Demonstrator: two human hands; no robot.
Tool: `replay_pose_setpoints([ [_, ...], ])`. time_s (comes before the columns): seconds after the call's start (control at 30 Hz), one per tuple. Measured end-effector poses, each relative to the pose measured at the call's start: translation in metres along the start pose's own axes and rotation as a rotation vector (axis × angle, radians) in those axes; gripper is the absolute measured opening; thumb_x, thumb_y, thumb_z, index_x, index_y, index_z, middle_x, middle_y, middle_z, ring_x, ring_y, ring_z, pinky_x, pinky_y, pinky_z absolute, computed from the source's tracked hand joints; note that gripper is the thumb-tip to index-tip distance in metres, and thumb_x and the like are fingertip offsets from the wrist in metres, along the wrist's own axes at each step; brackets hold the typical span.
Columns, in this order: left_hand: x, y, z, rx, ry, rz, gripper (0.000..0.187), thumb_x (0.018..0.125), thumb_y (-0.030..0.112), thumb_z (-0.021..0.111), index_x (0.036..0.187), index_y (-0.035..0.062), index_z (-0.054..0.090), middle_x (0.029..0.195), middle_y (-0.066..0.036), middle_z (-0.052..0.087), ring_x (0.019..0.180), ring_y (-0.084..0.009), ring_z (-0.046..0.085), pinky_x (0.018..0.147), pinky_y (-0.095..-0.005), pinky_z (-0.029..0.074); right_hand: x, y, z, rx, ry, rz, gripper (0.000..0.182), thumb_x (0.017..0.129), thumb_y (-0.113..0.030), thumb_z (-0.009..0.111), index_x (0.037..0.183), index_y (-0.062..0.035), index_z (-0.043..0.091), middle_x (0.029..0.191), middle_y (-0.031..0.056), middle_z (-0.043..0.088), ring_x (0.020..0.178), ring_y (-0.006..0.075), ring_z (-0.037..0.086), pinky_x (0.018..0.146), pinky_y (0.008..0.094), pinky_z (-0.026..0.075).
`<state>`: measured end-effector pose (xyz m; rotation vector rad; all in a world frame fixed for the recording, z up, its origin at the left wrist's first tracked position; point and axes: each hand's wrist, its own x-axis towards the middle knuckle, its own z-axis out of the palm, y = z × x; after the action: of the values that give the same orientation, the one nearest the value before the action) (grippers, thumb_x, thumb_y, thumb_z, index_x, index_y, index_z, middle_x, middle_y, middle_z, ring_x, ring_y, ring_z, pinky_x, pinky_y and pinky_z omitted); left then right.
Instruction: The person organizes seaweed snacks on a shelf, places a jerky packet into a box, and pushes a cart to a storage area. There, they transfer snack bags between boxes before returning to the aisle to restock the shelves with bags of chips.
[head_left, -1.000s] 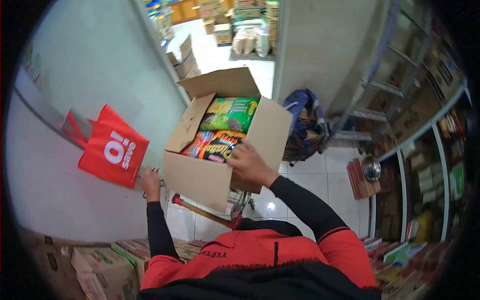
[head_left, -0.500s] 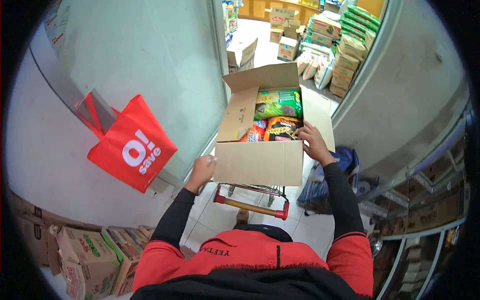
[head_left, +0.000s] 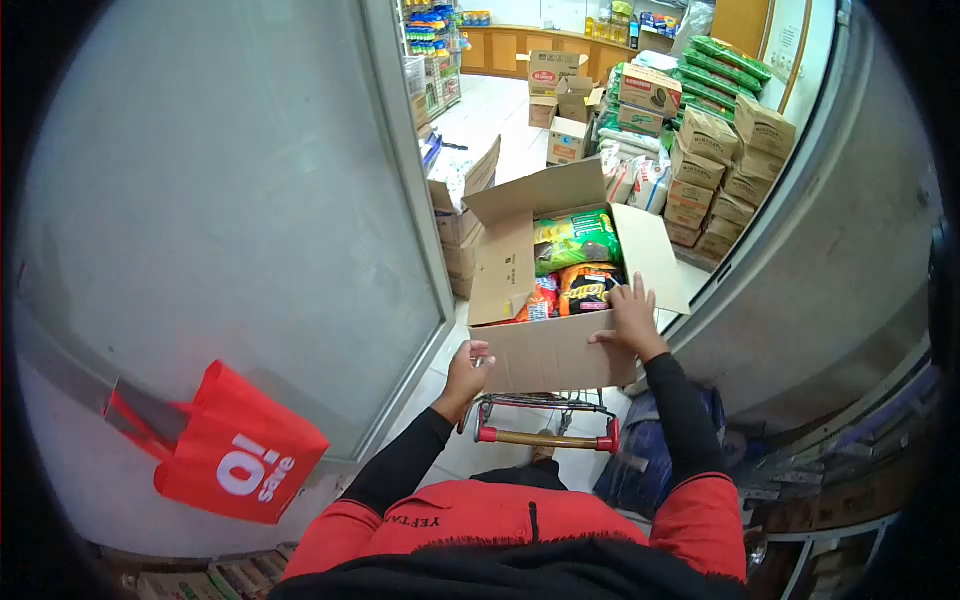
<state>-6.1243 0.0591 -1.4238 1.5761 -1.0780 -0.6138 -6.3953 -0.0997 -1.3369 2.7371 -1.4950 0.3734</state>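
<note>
An open cardboard box (head_left: 560, 355) with its flaps spread rests on a shopping cart, whose handle (head_left: 545, 439) shows below it. Inside lie a green snack bag (head_left: 578, 240), a black bag (head_left: 585, 288) and a red bag (head_left: 543, 300). My right hand (head_left: 632, 322) lies over the near right corner of the box, its fingers spread towards the contents. My left hand (head_left: 466, 374) is at the lower left side of the box, its fingers curled and apart with nothing visible in them.
A grey door (head_left: 250, 180) stands on the left, with a red bag (head_left: 245, 440) hanging there. Beyond the doorway are stacked paper sacks (head_left: 695, 170), green packs (head_left: 725, 65) and cartons (head_left: 568, 140). A blue bundle (head_left: 650, 450) lies right of the cart.
The view has moved nearer the doorway, showing more of the room beyond. My left hand's fingers have loosened, and my right hand has shifted onto the box's near edge.
</note>
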Motion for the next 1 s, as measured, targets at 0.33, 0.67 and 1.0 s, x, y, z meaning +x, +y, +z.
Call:
replay_pose_setpoints([
  [0.33,0.204,0.012,0.070,-0.229,-0.181,-0.306,0.024,0.086,0.009,0.060,0.106,0.0049,0.047,0.076,-0.002,0.056,0.061,-0.0063,0.048,0.052,-0.0215,0.039,0.181,0.036,0.046,-0.074,0.132,-0.144,0.067,0.047,-0.035,0.083,0.102,-0.0082,0.056,0.110,0.0135,0.048,0.126,0.0413,0.029,0.096,0.0564,0.031],
  [0.67,0.445,0.028,0.170,-0.300,-0.222,-0.307,0.025,0.085,0.010,0.061,0.105,0.0057,0.046,0.083,-0.004,0.056,0.076,-0.0096,0.051,0.067,-0.0240,0.042,0.396,0.166,0.065,0.088,0.230,0.012,0.059,0.050,-0.019,0.083,0.103,-0.0118,0.058,0.137,0.0278,0.026,0.125,0.0485,0.027,0.101,0.0525,0.030],
  [1.0,0.685,0.020,0.257,-0.280,-0.135,-0.316,0.023,0.086,0.012,0.060,0.102,0.0073,0.045,0.086,-0.005,0.054,0.074,-0.0101,0.050,0.059,-0.0251,0.041,0.648,0.289,0.118,0.066,0.082,0.063,0.078,0.056,-0.017,0.081,0.124,-0.0152,0.043,0.131,0.0343,0.032,0.118,0.0501,0.039,0.091,0.0475,0.044],
])
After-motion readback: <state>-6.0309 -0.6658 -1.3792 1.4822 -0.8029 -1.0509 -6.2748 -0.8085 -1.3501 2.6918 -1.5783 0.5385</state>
